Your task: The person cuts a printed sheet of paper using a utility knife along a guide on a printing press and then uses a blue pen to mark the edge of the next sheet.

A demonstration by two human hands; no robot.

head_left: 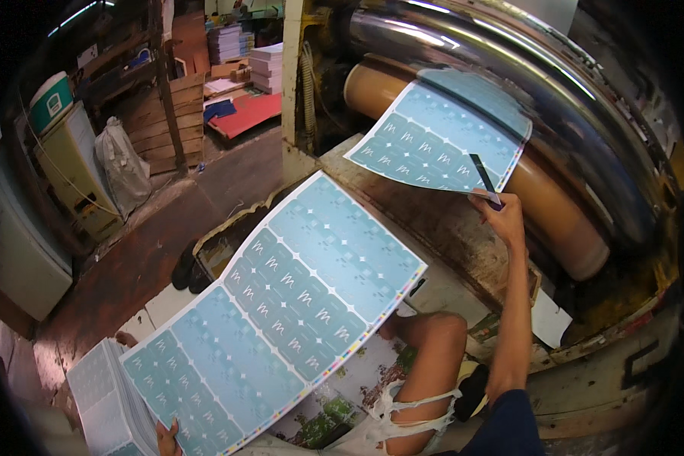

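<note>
The right grip [503,216] is closed around the base of a flat black blade [482,173], which points up and away, overlapping the near edge of the upper sheet [425,144] at its right corner; whether the fingers also pinch that edge, I cannot tell. The left grip [167,439], partly cut off by the bottom of the head view, grasps the near left edge of the lower sheet [281,304]. This sheet slants up and away over the person's lap, slightly creased across its middle, teal with paler bands, white marks and a strip of coloured patches along its right edge. The upper sheet, printed alike, hangs over the brown roller [566,220], its far end against the chrome roller [425,42]. Beside the lower sheet, at the lower left, stands a stack [102,384] of similar sheets. A bare knee [441,327] shows right of the lower sheet, near the right forearm. Further off, on the left, are a pale sack [123,163], a green and white jug [51,102] and a red board [249,114]
</note>
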